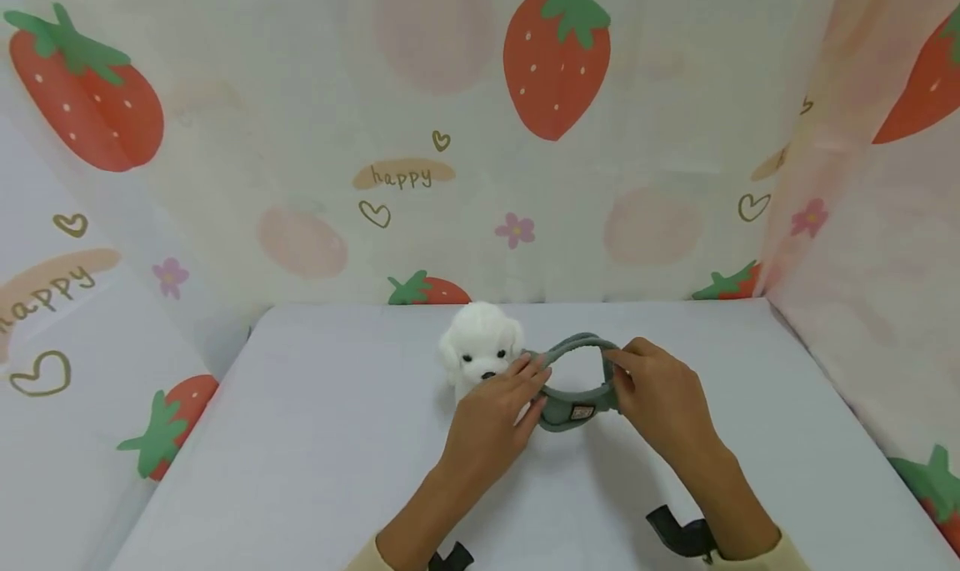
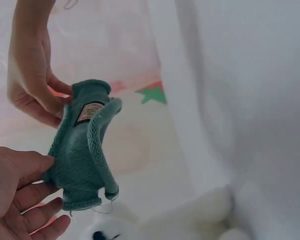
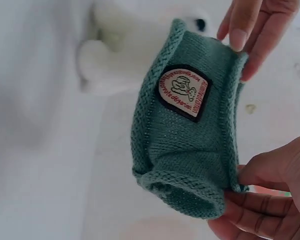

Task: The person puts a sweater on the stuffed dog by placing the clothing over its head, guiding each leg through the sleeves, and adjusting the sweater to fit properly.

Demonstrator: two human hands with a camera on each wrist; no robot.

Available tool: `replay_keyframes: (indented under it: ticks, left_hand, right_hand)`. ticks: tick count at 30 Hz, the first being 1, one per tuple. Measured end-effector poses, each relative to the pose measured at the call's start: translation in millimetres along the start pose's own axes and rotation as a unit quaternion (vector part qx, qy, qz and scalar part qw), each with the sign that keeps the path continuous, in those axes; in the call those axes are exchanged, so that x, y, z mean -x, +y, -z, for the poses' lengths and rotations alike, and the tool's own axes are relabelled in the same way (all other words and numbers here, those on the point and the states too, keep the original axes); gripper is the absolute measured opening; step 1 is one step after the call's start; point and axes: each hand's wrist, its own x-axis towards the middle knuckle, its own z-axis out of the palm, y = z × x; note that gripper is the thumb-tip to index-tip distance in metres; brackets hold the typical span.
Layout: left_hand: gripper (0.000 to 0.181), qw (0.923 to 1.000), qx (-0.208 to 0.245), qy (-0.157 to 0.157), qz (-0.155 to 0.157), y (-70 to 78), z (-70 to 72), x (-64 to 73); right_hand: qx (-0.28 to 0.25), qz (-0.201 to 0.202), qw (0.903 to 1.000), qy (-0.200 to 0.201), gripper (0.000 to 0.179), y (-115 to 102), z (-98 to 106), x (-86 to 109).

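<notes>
Between the two hands, a small green knitted doll sweater [image 1: 558, 413] is held up above the table, its opening spread wide. A dark-edged patch [image 3: 184, 92] with a stitched picture is on its front. The left hand [image 1: 491, 421] pinches one end between thumb and fingers. At the other end, the right hand [image 1: 663, 396] grips the edge with its thumb and fingertips. Behind the left hand sits a white plush dog [image 1: 480, 338], its lower body partly hidden. In the left wrist view, a loose thread [image 2: 104, 210] hangs from the sweater.
The white table [image 1: 337, 404] stretches out under the hands. A backdrop [image 1: 450, 137] printed with strawberries, hearts and flowers rises behind it and at both sides. A black wrist mount [image 1: 681, 533] is by the right forearm, another [image 1: 452, 558] by the left.
</notes>
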Motion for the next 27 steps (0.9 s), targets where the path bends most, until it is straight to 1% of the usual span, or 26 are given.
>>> replay_keyframes:
  ticks: [3,6,9,11,14,17,23,25,27]
  left_hand:
    - [0.043,0.9997,0.012,0.023,0.004,2.1,14.5,4.7]
    - [0.044,0.9986,0.015,0.051,-0.002,1.9,27.0,7.1]
    - [0.046,0.9966,0.003,0.082,-0.008,-0.4,36.9,5.9]
    - [0.047,0.995,-0.008,0.099,-0.008,-2.9,42.9,3.7]
    - [0.046,0.9928,-0.029,0.116,-0.004,-9.0,50.0,1.4]
    - [0.044,0.9905,-0.048,0.129,0.005,-16.8,55.3,-0.6]
    - [0.046,0.9851,-0.085,0.144,0.04,-32.2,60.1,0.1]
    - [0.047,0.9837,-0.092,0.146,0.049,-36.3,59.8,1.5]
    - [0.049,0.9818,-0.1,0.152,0.054,-40.2,58.8,2.3]
  right_hand:
    - [-0.011,0.027,0.9992,0.026,0.022,-9.9,3.6,-3.6]
    - [-0.012,0.059,0.9967,0.054,0.025,-20.0,5.7,-11.1]
    - [-0.01,0.087,0.9935,0.073,0.026,-28.7,6.7,-23.8]
    - [-0.012,0.1,0.9922,0.073,0.026,-33.5,6.6,-33.5]
    - [-0.016,0.116,0.9914,0.06,0.027,-39.6,3.8,-46.7]
    - [-0.023,0.119,0.992,0.034,0.027,-46.4,0.6,-58.1]
    - [-0.039,0.091,0.994,-0.047,0.03,-63.5,-7.4,-74.9]
    - [-0.035,0.082,0.9943,-0.057,0.031,-68.7,-11.5,-79.0]
    - [-0.026,0.08,0.9951,-0.05,0.031,-72.6,-16.4,-82.8]
